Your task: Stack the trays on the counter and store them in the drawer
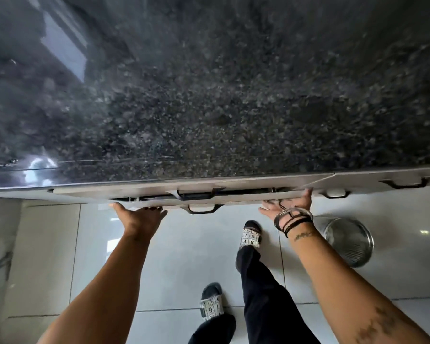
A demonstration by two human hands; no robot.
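Below the front edge of the dark speckled stone surface (209,95), a grey drawer (233,198) is standing slightly out from the cabinet face, leaving a narrow dark gap along its top. The left hand (139,217) is pressing flat against the drawer front to the left of the black handle (201,209); its thumb is spread out to the left, and its fingers (157,209) are lying extended against the panel, wrapped around nothing. The right hand (287,204) is resting on the drawer front near its right end, palm against the panel, fingers spread and reaching up to the top edge, likewise holding nothing. Several bangles and dark cords (293,218) are sitting around the right wrist. Through the gap, dark metal rails are showing, but the trays cannot be made out from this angle, and none is lying on the stone surface. A second drawer front with its own black handle (405,183) is sitting to the right. On the pale tiled floor (179,256), a steel bin (348,240) is standing beside the right forearm, and two feet in patterned slippers (251,235) are placed between the arms.
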